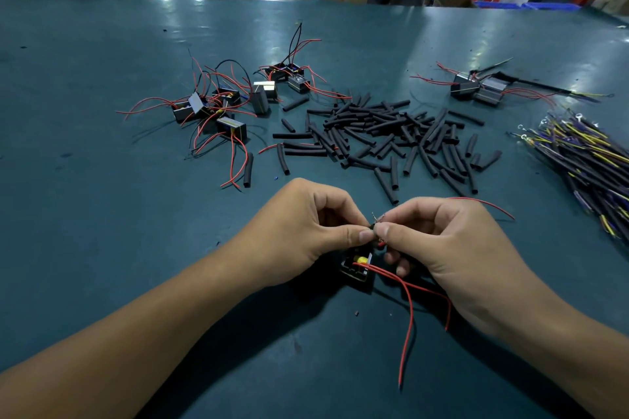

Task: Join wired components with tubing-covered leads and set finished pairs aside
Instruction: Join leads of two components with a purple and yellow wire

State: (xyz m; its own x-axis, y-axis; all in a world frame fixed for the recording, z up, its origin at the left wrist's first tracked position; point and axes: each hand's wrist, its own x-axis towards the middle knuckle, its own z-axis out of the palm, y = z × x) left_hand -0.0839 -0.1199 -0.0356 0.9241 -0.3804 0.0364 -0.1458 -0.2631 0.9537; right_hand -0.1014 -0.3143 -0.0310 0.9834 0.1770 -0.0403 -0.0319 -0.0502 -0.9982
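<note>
The wired component [357, 269] rests on the teal surface [102, 180] at near centre, directly beneath the two hands. It is a small black rectangular block with a yellow part on its top face. Thin red leads [410, 313] exit it and trail toward the near edge, curving right.

The left hand [299, 231] and right hand [439, 241] meet fingertip to fingertip just above the block. Each grip is closed: thumb and forefinger pinch the lead ends at one shared point. A further red lead arcs away to the right past the right hand.

Beyond the hands, a loose pile of short black tubing pieces [384, 133] lies at centre. More black blocks with red leads [218, 105] lie far left. A joined pair [478, 88] lies far right. A bundle of dark and yellow leads [585, 160] lies at the right edge.
</note>
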